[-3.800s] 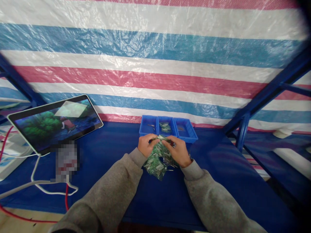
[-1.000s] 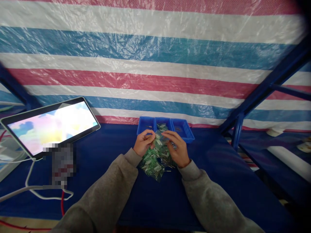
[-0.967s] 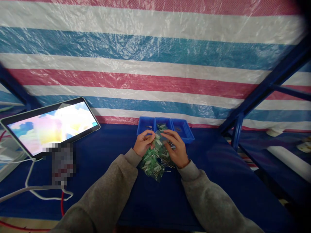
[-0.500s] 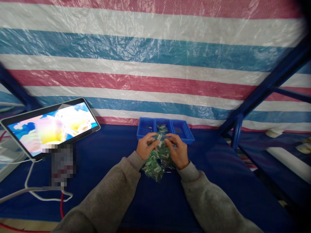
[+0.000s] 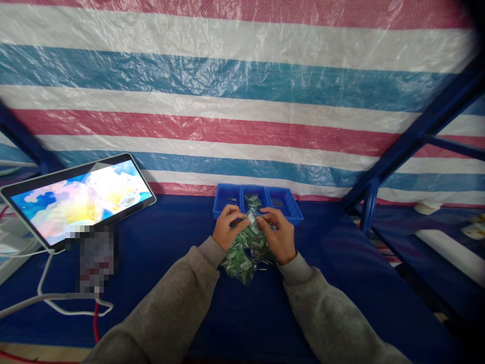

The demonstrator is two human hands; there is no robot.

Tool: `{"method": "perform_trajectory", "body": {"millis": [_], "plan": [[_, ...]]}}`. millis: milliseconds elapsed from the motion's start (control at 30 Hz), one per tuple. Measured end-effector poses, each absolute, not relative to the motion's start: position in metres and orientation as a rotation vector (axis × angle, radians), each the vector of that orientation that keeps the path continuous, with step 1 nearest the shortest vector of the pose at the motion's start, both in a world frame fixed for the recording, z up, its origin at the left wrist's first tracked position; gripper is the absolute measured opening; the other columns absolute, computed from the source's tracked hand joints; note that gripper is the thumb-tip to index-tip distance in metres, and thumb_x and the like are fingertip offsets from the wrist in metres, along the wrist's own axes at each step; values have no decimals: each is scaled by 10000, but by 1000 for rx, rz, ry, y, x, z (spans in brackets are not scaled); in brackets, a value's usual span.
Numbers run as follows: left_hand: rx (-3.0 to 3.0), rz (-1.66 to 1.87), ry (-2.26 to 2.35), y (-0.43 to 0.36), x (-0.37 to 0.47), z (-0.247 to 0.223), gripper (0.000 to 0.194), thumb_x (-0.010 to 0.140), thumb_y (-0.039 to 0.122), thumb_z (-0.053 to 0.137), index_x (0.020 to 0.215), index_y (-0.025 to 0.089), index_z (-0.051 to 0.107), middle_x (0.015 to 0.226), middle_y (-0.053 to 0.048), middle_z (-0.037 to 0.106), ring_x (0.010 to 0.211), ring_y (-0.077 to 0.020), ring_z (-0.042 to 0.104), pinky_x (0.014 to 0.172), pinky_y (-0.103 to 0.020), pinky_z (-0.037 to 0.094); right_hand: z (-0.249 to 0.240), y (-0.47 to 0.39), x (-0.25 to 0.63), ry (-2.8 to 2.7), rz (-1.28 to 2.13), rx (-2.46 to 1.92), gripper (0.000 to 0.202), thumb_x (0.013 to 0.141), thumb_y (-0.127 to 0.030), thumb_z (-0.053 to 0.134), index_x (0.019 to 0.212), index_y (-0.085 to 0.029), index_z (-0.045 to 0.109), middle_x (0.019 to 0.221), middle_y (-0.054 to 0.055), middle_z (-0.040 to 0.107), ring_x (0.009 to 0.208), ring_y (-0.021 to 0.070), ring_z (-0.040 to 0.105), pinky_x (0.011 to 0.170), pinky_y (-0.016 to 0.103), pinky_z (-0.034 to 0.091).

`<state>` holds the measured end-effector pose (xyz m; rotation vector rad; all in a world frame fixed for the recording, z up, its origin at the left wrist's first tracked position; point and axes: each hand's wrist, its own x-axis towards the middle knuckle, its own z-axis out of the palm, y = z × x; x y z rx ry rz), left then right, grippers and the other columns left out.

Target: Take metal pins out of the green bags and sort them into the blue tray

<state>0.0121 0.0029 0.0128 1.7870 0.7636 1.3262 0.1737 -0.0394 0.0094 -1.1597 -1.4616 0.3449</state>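
Green circuit-board pieces (image 5: 242,253) lie heaped on the blue surface (image 5: 341,283) — both hands working the pile's top. Left hand (image 5: 226,233) and right hand (image 5: 281,237) pinch one piece between their fingers, just before three blue trays (image 5: 293,208).

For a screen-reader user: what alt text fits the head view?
Both hands, left and right, pinch a small green piece over a pile of green parts on a blue table, before three blue bins; a lit tablet stands left.
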Motion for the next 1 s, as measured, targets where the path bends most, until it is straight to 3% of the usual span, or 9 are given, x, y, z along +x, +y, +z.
{"method": "perform_trajectory", "body": {"millis": [100,200,300,433,567,700,767,867,1000], "plan": [[1622,1215,764,5,13,9,306,792,437,610,863,139,606,658,-8,590,536,-112,556,514,-226,444,10,-40,175,-1420,496,-1117,258,929,-279,409,1150,-231,532,771,14,651,608,148,626,566,288,517],[1404,1146,690,6,14,7,375,797,440,608,1035,172,497,481,80,496,330,-68,429,369,-173,334,14,-40,177,-1593,371,-1034,267,912,-243,424,1124,-237,585,1107,79,604,940,199,620,753,346,528],[1360,1106,627,7,14,6,371,793,438,617,1014,171,483,449,93,466,306,-57,401,345,-153,299,16,-39,176,-1739,231,-958,208,863,-231,514,1030,-232,639,1287,88,493,1161,239,496,923,405,457],[1494,1153,677,8,14,7,413,855,517,474,850,121,593,593,3,530,449,-78,483,405,-184,370,12,-37,174,-1682,237,-1054,112,850,-270,557,900,-214,640,994,65,650,935,203,611,843,363,490],[1685,1213,742,6,13,7,338,775,463,621,784,125,627,888,-78,611,792,-158,588,634,-232,478,6,-36,174,-1524,336,-1174,157,836,-334,578,894,-196,626,817,37,677,743,179,642,706,304,514],[1507,1122,698,5,14,7,314,783,393,634,960,149,546,613,15,590,513,-116,569,545,-242,477,7,-39,174,-1425,410,-1159,267,878,-320,506,1113,-204,559,885,45,670,696,162,640,643,296,526],[1426,1152,686,5,15,8,382,776,381,645,1052,166,491,534,57,550,426,-107,535,477,-226,452,11,-40,175,-1476,349,-1132,285,911,-270,423,1160,-221,551,1005,71,645,786,173,638,682,323,531],[1380,1189,698,7,14,10,354,770,395,647,998,152,528,503,56,537,406,-107,527,452,-219,431,15,-40,176,-1639,210,-1048,282,886,-220,445,1121,-233,600,1221,97,538,1086,231,544,873,414,485],[1461,1203,726,6,11,15,351,828,451,552,880,114,639,607,-12,576,507,-112,541,504,-236,447,13,-37,175,-1715,149,-1045,161,849,-241,541,964,-228,652,1153,85,578,1096,236,531,918,424,453]]}}
